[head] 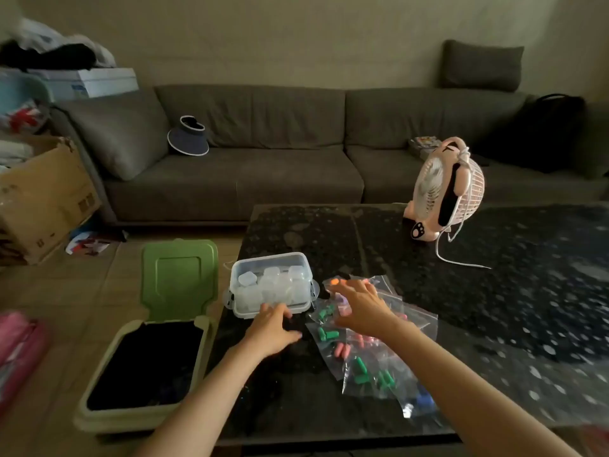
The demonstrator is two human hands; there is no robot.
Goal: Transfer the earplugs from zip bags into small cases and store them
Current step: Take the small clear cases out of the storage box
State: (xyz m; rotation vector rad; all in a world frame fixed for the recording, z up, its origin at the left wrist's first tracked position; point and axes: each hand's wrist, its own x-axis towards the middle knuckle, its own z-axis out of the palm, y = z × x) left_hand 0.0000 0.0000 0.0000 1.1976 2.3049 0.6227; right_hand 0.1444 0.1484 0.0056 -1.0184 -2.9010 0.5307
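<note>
Bags point(369, 351) of earplugs under right hand point(359, 305); left hand point(272, 326) beside; hands spread, empty.

The left hand point(272, 328) lies on the table point(494, 308), its fingertips touching the near wall of the container point(272, 285), which stands just behind it. In the container sit the small cases point(263, 285). The right hand point(357, 306) hovers to the right of the container, over the zip bags point(372, 351). The bags spread under this hand and nearer to the person, with earplugs point(326, 334) in them. Left of the left hand, beside the table, stands the bin point(145, 367). Far behind the right hand stands the fan point(445, 189).
</note>
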